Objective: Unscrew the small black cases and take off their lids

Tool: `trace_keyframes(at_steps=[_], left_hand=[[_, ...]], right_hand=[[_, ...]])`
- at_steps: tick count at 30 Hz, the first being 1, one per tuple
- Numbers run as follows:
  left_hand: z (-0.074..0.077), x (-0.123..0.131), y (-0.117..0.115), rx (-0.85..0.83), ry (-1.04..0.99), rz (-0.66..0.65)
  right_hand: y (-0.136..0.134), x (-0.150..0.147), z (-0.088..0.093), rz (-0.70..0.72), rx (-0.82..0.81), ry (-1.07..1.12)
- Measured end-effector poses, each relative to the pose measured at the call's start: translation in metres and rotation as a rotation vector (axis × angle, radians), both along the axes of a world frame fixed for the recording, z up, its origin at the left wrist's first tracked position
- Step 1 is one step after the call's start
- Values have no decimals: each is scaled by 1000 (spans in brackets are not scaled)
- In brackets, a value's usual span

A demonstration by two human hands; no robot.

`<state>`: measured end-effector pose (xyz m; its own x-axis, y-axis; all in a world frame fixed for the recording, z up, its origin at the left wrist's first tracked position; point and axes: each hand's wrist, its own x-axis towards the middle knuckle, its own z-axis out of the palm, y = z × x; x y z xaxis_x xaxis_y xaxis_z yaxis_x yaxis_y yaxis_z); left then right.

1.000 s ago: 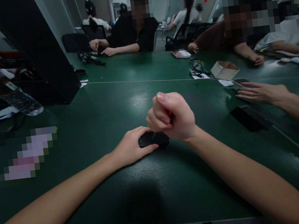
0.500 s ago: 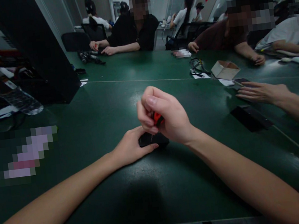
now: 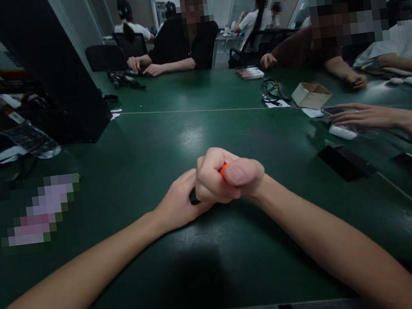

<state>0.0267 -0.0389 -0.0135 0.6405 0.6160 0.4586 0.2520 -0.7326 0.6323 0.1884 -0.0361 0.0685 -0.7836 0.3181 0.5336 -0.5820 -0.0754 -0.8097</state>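
My right hand [image 3: 227, 179] is a closed fist wrapped round a small tool with an orange-red handle [image 3: 224, 170]; only the handle's tip shows between thumb and fingers. My left hand [image 3: 178, 203] lies on the green table [image 3: 153, 151] with its fingers pressed on a small flat black object [image 3: 193, 196], which the right fist mostly hides. The two hands touch each other in the middle of the view.
A black box [image 3: 345, 161] lies to the right, near a neighbour's hand [image 3: 359, 116] over a white item [image 3: 342, 131]. A tall black case [image 3: 49, 68] and a plastic bottle [image 3: 18, 130] stand at the left. A cardboard box [image 3: 310, 95] and cables [image 3: 271, 92] lie further back. Several people sit around the table.
My right fist came down from above the black object onto it and now covers most of it. The neighbour's hand at the right shifted a little, and a white item shows under it.
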Motion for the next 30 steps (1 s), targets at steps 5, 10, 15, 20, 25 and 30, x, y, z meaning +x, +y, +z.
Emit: trace_keyframes(at_steps=[5, 10, 15, 20, 25, 30], left_hand=[[-2, -4, -7, 226, -143, -56], [5, -2, -7, 264, -215, 30], [13, 1, -5, 271, -199, 47], [12, 1, -6, 302, -234, 62], [13, 2, -7, 320, -249, 66], [11, 1, -6, 312, -231, 53]], right_hand=[[-3, -6, 3, -37, -113, -1], [-7, -13, 8, -360, -207, -18], [-3, -15, 8, -677, -282, 10], [-2, -12, 6, -579, -234, -51], [-1, -8, 9, -510, -150, -29], [-4, -7, 10, -396, -157, -12]])
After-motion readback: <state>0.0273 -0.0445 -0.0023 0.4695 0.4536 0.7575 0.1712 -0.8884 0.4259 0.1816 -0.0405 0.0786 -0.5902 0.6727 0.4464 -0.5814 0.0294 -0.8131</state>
